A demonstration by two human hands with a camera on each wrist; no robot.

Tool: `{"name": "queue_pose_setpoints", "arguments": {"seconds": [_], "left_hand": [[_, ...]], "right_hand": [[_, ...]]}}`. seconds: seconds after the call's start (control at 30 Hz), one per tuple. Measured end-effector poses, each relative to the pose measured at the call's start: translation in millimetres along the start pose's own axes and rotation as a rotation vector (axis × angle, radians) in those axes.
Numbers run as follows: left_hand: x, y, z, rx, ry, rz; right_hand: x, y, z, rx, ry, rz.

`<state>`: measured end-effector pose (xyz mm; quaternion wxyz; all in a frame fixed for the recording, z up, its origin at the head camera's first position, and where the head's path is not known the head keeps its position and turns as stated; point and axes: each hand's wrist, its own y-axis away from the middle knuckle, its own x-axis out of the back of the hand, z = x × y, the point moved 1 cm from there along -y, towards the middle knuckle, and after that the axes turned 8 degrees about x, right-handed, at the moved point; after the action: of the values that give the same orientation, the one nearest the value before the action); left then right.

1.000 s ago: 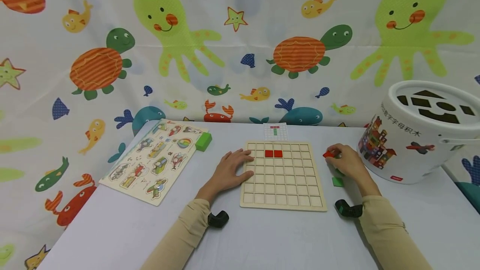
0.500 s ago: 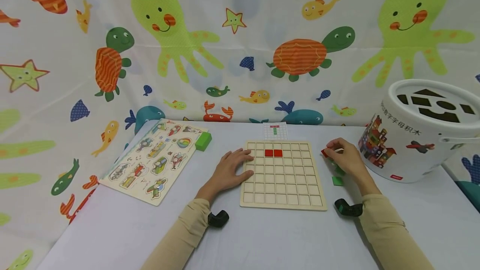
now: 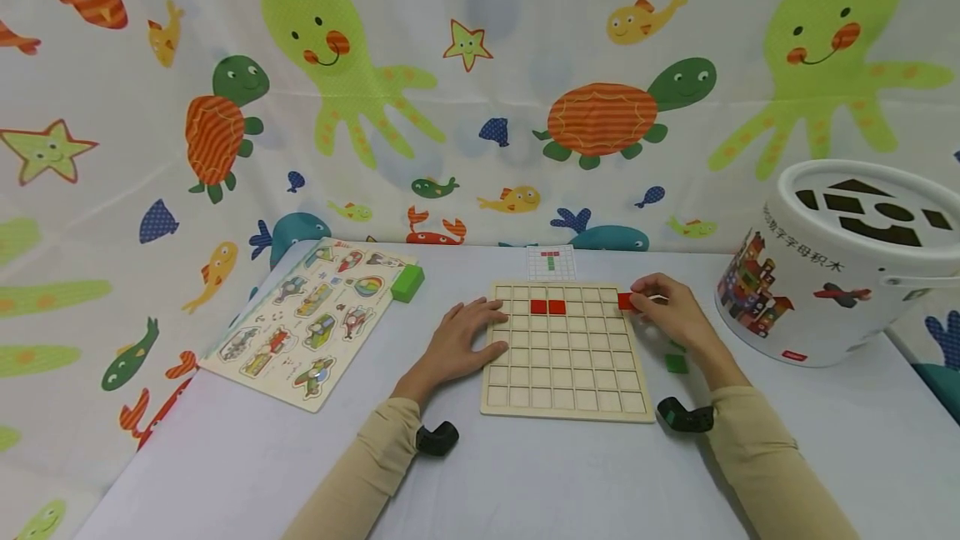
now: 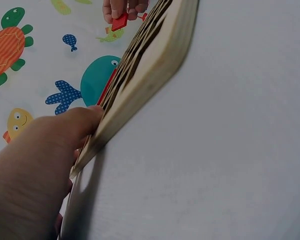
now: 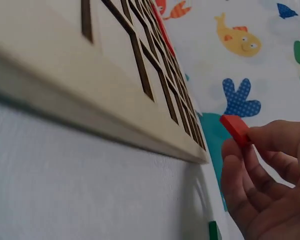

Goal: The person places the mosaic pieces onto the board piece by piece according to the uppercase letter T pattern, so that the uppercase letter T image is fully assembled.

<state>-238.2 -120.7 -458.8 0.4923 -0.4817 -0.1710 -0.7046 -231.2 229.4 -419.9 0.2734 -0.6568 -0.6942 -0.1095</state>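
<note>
A wooden grid board (image 3: 562,369) lies on the table with two red square tiles (image 3: 547,307) side by side in its second row. My left hand (image 3: 457,348) rests at the board's left edge, thumb and fingertips touching it. Between thumb and fingers, my right hand (image 3: 671,315) pinches a red square tile (image 5: 235,128), held over the board's upper right edge. Green square tiles (image 3: 677,363) lie on the table below the right hand, partly hidden by it. Behind the board is a small pattern card (image 3: 551,262) with red and green squares.
On the left lies a picture puzzle board (image 3: 315,315) with a green block (image 3: 407,283) at its upper right corner. A large white bucket (image 3: 847,273) with shape holes in its lid stands close to the right arm. A printed cloth (image 3: 480,90) hangs behind the table.
My right hand has moved left with the red tile, from beside the board to over its right edge. The left hand has stayed in place.
</note>
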Motion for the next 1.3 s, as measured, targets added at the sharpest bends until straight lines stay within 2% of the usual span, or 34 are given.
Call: {"name": "queue_pose_setpoints", "arguments": {"seconds": [0.1,0.4,0.63,1.0,1.3], "left_hand": [[-0.5,-0.3,-0.7,-0.001,-0.007,0.0],[-0.1,0.3,0.0,0.005,-0.011,-0.002],[0.2,-0.2,0.2,-0.001,-0.016,-0.002],[1.0,-0.2,0.2,-0.009,-0.013,0.001],[1.9,-0.2,1.6,-0.003,-0.013,-0.01]], "right_hand": [[-5,-2.5,-3,0.02,-0.018,-0.02],[-18,-9.7,-9,-0.034,0.009,-0.082],[-28,-14.6,-14,-0.027,-0.001,-0.127],[-39,-17.9,-18,-0.032,0.013,-0.15],[-46,-23.7,-25,0.0,0.108,-0.162]]}}
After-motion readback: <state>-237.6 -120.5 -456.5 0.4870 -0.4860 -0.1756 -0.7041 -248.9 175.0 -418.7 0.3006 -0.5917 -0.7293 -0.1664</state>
